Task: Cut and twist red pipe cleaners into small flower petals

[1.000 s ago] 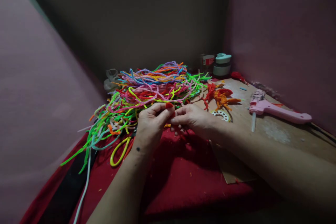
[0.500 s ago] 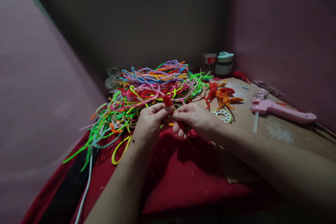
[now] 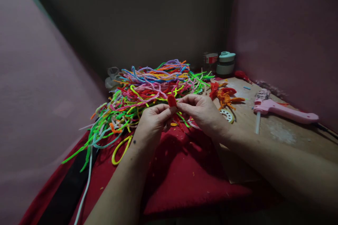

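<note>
Between my two hands is a small red fuzzy piece (image 3: 171, 100), which looks like bent pipe cleaner. My left hand (image 3: 157, 117) pinches it from below with thumb and forefinger. The fingertips of my right hand (image 3: 199, 110) close against its right side. Thin red strands (image 3: 179, 123) hang under the fingers. Just behind my hands lies a big tangled pile of coloured pipe cleaners (image 3: 155, 88) in pink, green, yellow, blue and orange. Finished-looking red and orange pipe cleaner pieces (image 3: 224, 95) lie to the right of the pile.
A pink hot glue gun (image 3: 287, 110) rests on the board (image 3: 248, 130) at right, its cord running off the edge. Beside my right wrist is a white perforated tape roll (image 3: 226, 115). A teal-lidded container (image 3: 226, 63) stands behind. A yellow loop (image 3: 121, 150) lies on the red cloth (image 3: 185, 190).
My right hand has risen slightly and its lower fingers have uncurled from beneath. The red piece has shifted a little right and turned more upright in my left fingers.
</note>
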### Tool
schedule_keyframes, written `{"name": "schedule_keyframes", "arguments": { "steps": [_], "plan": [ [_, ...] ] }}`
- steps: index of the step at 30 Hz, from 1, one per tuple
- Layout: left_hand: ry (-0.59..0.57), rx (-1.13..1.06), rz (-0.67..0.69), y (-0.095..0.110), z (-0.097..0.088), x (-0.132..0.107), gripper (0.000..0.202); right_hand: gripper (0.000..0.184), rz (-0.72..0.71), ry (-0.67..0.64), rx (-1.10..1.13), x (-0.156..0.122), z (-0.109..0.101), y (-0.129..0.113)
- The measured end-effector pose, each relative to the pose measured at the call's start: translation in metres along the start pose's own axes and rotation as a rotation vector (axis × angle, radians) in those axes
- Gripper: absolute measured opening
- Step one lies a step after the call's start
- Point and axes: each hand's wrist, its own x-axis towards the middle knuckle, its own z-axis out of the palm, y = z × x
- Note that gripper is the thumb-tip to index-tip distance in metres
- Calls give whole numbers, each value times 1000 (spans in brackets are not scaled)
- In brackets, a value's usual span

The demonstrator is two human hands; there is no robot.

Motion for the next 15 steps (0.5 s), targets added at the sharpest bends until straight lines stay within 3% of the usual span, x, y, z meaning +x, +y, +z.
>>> {"name": "schedule_keyframes", "arguments": {
  "steps": [6, 15],
  "plan": [
    [8, 80, 39, 1, 1, -3, 23, 7, -57, -21, -77, -1, 0, 1],
    [-69, -145, -59, 1, 1, -2, 19, 13, -61, -60, -63, -3, -1, 1]
  ]
}}
